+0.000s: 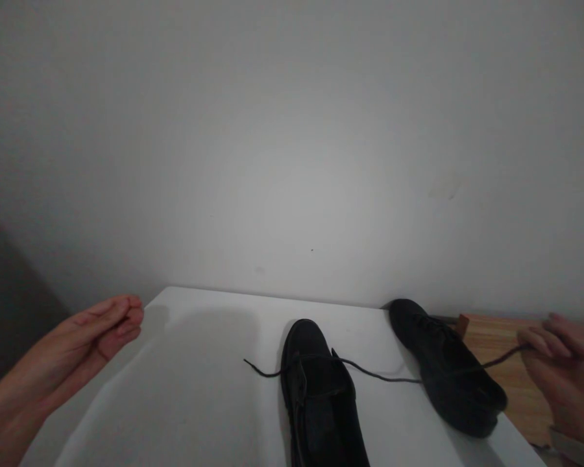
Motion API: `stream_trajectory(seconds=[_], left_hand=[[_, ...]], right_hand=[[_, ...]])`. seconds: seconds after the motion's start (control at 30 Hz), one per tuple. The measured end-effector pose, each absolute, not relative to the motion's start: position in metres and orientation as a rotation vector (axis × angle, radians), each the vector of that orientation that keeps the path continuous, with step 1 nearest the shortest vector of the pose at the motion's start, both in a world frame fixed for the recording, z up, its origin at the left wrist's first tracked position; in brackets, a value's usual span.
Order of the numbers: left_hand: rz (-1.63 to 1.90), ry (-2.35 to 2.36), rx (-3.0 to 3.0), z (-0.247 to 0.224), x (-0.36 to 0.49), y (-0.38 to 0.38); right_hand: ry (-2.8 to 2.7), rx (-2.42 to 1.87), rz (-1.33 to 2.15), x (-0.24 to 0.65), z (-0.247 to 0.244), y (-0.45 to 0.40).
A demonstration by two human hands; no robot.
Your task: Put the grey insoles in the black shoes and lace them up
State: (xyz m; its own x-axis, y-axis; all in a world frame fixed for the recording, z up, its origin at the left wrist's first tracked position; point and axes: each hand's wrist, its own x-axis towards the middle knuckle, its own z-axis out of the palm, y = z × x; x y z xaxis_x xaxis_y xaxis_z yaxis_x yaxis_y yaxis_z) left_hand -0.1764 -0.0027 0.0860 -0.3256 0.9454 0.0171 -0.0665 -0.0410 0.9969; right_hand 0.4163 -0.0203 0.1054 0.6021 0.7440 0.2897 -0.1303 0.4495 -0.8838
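Note:
A black shoe (307, 338) lies in the middle of a white table (214, 389), toe toward the wall. One dark shoelace (384, 377) runs across its front, a short end loose on the left and the long part stretching right. My right hand (559, 357), slightly blurred, pinches the far end of that lace at the right edge of the view. On the left, my left hand (97, 337) hangs above the table's edge with thumb and fingers pressed together; whether anything is between them I cannot make out.
A second black shoe (448, 370), with its lacing in place, lies at the table's right side, the lace passing over it. A grey-white wall (292, 162) rises behind the table. Light wood boards (496, 331) show beyond the right edge.

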Motion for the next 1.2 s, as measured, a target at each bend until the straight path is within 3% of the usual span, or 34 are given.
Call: stream_trajectory(seconds=[0.1, 0.23, 0.5, 0.67, 0.9, 1.0, 1.2], left_hand=[[1.205, 1.247, 1.165, 0.087, -0.142, -0.004], [0.55, 1.253, 1.611, 0.06, -0.086, -0.003], [0.2, 1.371, 2.344, 0.016, -0.03, 0.015], [0.44, 1.286, 2.212, 0.03, -0.038, 0.024], [1.197, 1.058, 1.178, 0.065, -0.087, 0.048], [1.351, 0.957, 0.889, 0.071, -0.1, 0.051], [1.425, 1.072, 1.057, 0.058, -0.088, 0.04]], right_hand=[[-0.715, -0.977, 0.659, 0.38, 0.121, -0.02], [-0.808, -0.938, 0.707, 0.342, 0.137, -0.02], [-1.129, -1.032, 0.923, 0.323, 0.124, -0.013], [-1.063, -1.068, 0.929, 0.331, 0.11, -0.007], [-1.004, -1.07, 0.852, 0.332, 0.102, 0.004], [-0.985, -1.08, 0.853, 0.329, 0.095, 0.007], [-1.133, -1.139, 0.859, 0.323, 0.07, 0.006]])
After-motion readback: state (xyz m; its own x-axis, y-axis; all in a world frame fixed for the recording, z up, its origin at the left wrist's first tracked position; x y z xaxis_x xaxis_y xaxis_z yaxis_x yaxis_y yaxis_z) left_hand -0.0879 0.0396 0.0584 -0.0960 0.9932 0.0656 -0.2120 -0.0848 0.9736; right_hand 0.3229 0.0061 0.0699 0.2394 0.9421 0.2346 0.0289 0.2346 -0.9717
